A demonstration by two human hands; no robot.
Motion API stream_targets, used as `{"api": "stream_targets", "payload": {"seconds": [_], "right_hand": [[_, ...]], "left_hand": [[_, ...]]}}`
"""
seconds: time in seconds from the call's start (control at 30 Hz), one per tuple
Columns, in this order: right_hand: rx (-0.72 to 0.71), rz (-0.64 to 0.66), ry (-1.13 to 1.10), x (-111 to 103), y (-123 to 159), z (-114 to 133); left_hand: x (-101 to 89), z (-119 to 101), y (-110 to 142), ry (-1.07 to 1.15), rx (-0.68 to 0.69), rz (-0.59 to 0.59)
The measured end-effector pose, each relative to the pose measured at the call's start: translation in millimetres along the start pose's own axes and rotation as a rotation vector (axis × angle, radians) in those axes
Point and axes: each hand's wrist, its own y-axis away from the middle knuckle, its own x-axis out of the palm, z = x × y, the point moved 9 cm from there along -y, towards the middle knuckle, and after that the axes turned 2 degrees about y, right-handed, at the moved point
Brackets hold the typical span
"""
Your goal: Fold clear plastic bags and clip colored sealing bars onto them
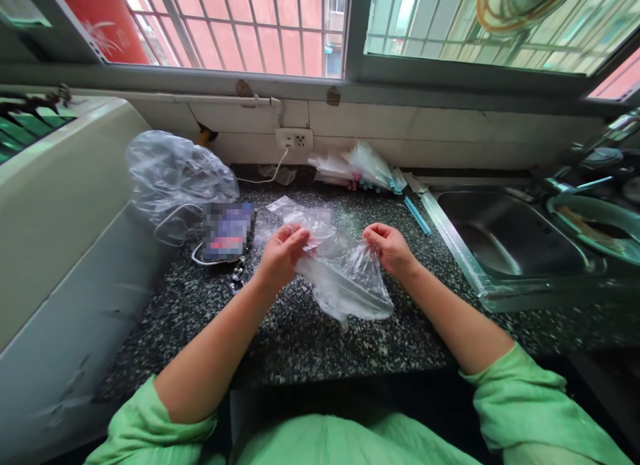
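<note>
A clear plastic bag [347, 282] is stretched between my two hands over the dark speckled counter [320, 352]. My left hand [283, 252] pinches its left edge, and my right hand [390, 248] pinches the upper right edge, thumb against fingers. Below them the bag hangs loose and crumpled. Just beyond my left hand lies more flat clear plastic [305, 215] with a printed label at its corner; whether it joins the held bag I cannot tell. To the right of my right hand a thin blue strip [417, 216] rests on the counter.
A phone-like device [227, 232] with a white cable lies left, by a big crumpled plastic bag [175, 175]. Packed clear bags [357, 166] with pink and blue pieces lie along the wall, near a socket [295, 139]. A metal sink [510, 232] is set at right.
</note>
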Motion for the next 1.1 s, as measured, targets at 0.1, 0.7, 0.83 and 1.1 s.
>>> {"api": "stream_targets", "payload": {"seconds": [0.1,0.7,0.83,1.1], "right_hand": [[-0.107,-0.096,0.078,-16.6,0.3,12.7],[0.086,0.496,0.157,75.5,7.8,5.0],[-0.086,0.246,0.143,55.1,-7.7,24.7],[-0.206,-0.184,0.130,-31.3,-33.4,41.1]], "left_hand": [[-12.0,-4.3,-3.8,-0.012,0.029,-0.105],[21.8,16.6,12.4,-0.215,-0.092,0.146],[24.9,26.1,11.8,-0.234,-0.174,0.229],[8.5,44.1,-0.8,-0.429,-0.237,0.241]]}}
